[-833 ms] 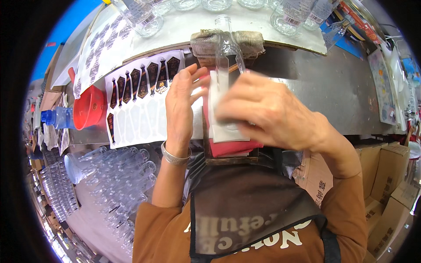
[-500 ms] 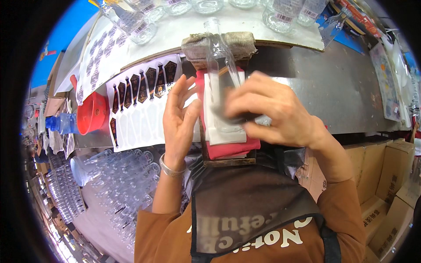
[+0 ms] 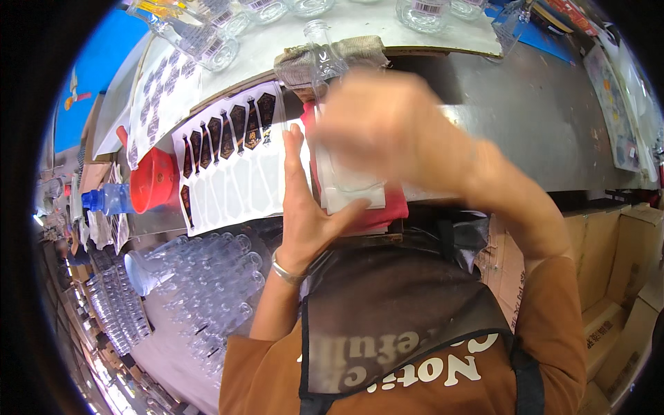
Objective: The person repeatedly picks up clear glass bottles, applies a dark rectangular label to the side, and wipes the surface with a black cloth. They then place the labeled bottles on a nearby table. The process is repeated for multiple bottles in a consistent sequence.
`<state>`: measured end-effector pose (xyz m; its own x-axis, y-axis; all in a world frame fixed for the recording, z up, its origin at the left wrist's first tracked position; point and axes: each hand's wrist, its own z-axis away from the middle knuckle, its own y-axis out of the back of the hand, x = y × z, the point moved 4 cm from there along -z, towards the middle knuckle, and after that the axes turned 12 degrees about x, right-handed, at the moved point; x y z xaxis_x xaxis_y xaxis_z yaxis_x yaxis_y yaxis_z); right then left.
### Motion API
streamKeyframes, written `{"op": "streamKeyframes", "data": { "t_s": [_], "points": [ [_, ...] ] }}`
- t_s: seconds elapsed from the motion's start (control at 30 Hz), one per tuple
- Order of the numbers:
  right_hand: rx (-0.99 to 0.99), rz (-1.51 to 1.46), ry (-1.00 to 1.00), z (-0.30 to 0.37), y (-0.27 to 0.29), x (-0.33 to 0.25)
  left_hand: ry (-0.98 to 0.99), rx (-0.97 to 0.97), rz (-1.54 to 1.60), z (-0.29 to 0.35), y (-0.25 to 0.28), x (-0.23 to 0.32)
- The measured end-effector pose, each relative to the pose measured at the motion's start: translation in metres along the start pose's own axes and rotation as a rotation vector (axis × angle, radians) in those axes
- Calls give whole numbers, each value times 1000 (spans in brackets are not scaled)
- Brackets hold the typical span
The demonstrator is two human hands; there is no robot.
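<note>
A clear glass bottle (image 3: pixel 324 62) lies with its neck pointing away from me across a rolled beige cloth (image 3: pixel 365 52). Under its body are a folded white cloth (image 3: pixel 358 199) and a pink-red cloth (image 3: pixel 395 205). My left hand (image 3: pixel 304 218) is open at the bottle's near left side, thumb spread from the straight fingers; whether it touches the glass is unclear. Over the bottle's body is my right hand (image 3: pixel 387 131), badly smeared by motion. It hides much of the bottle, and anything in its fingers cannot be made out.
A sheet of black-and-gold stickers (image 3: pixel 238 183), partly peeled, lies left of the bottle. Beyond it stand a red plastic container (image 3: pixel 152 181) and a blue-capped bottle (image 3: pixel 107 199). More glass bottles (image 3: pixel 422 15) line the white board (image 3: pixel 277 41). Many bottles (image 3: pixel 207 277) sit lower left; cartons (image 3: pixel 588 256), right.
My left hand has come nearer the bottle's base, its thumb now over the white cloth. My right hand has moved up and left over the bottle; a dark patch seen beneath it earlier is hidden.
</note>
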<state>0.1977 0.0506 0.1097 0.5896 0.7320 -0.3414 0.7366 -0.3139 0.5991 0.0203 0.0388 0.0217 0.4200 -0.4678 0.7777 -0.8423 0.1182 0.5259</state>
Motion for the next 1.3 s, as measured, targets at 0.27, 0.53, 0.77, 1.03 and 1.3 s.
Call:
{"op": "streamKeyframes", "data": {
  "t_s": [0.27,0.53,0.77,1.03,1.3],
  "points": [
    [-171,-405,-255,78,19,-25,-200,177,-139,-7,-18,20],
    [10,-888,-1323,116,-18,40,126,22,609,-20,-19,30],
    [46,-177,-807,95,1,2,-80,108,33,-2,-16,10],
    [57,-93,-813,88,-5,-9,-76,102,2,0,-11,8],
    [96,-97,-1029,114,7,13,-123,378,-247,-50,87,-62]
  ]
}}
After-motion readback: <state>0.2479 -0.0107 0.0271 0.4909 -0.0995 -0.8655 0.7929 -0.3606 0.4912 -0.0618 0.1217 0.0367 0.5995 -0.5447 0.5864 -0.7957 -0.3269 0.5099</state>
